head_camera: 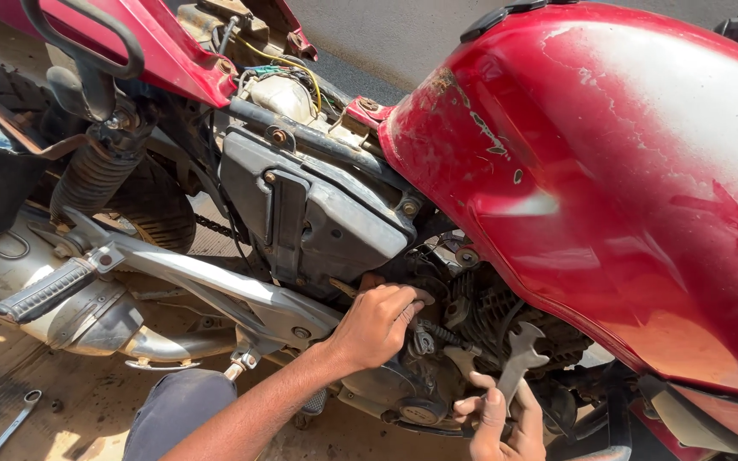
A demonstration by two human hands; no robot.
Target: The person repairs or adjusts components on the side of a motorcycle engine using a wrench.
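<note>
Everything is placed from the engine [471, 316] of the red motorbike.

Far to its lower left, a loose spanner [10, 423] lies on the dusty ground. Left of the engine and a little higher, the black footrest [44, 292] sticks out on its silver bracket.

Just up and left of the engine sits the grey side box [318, 213], its cover shut, so what it holds cannot be seen. Above that box, under the lifted seat, a whitish container [282, 94] stands among coloured wires; its contents are hidden.

At the engine's left face, the left hand [377, 320] is curled tight, fingertips pinching a small fitting [420, 299] too hidden to identify. Below the engine, the right hand [501, 423] grips an open-ended spanner [518, 354], jaw end up and not on any bolt.

This looks like finger work on the fitting, with the tool kept ready. A next move would call for seating the spanner squarely in that cramped gap.

Above and right of the engine bulges the red fuel tank [608, 171], its contents unseen.
</note>
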